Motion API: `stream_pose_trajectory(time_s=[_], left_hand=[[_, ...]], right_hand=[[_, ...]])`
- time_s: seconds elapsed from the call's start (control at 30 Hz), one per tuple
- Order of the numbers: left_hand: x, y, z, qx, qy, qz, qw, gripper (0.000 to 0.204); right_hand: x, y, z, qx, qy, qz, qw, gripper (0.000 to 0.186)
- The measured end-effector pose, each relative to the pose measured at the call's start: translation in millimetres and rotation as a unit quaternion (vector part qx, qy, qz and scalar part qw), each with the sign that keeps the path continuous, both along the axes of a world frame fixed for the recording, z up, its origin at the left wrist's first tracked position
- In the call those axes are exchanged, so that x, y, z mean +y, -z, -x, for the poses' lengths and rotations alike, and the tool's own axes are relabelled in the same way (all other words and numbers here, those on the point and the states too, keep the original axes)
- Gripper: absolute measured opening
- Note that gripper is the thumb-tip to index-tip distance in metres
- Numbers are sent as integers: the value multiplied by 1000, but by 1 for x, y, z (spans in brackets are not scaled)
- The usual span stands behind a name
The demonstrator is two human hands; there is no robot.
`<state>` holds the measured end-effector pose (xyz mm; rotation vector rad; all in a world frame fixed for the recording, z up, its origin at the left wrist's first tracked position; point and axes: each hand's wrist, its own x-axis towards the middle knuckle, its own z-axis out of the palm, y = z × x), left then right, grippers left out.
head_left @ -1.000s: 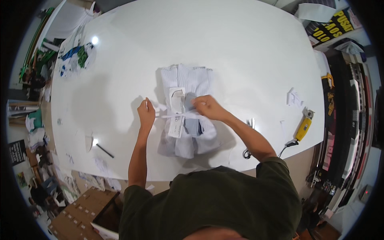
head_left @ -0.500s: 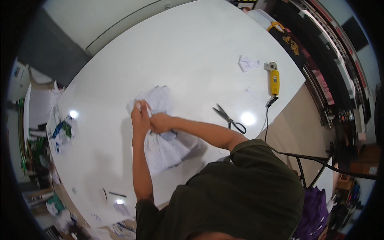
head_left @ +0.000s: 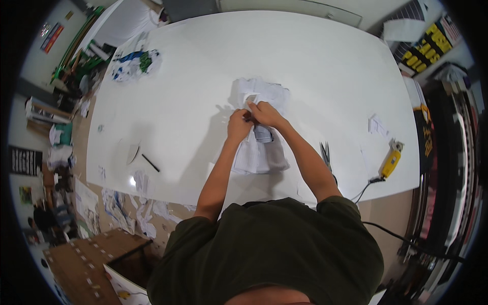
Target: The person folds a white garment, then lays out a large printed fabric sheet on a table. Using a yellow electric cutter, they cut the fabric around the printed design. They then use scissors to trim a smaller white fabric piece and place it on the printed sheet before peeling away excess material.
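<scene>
Since 0.5 s ago both hands have drawn together at the top of the white folded garment stack (head_left: pixel 259 137). The left hand (head_left: pixel 239 124) and right hand (head_left: pixel 265 114) pinch something small and dark there, perhaps a tie. The stack lies mid-worktop (head_left: pixel 315 61); a slip could loosen the bundle. Scissors (head_left: pixel 325 152) lie near the front edge. No containers show.

The person wears a dark olive-green T-shirt with short sleeves that end above the elbows. Both forearms are bare, with no watch or bracelet visible. The left hand (head_left: pixel 239 125) and the right hand (head_left: pixel 266 114) wear no gloves and show no rings.
</scene>
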<state>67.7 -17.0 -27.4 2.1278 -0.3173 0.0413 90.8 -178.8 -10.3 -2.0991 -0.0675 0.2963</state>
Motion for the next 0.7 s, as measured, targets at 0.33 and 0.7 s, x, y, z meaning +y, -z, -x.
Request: stream_pose_trajectory(time_s=[0.33, 0.7], left_hand=[[-2, -2, -13, 93, -73, -110, 987, 14], [-19, -28, -11, 31, -9, -309, 950, 19]], right_hand=[[-1, 19, -2, -130, 20, -10, 991, 73], [-57, 14, -8, 207, 72, -390, 895, 50]])
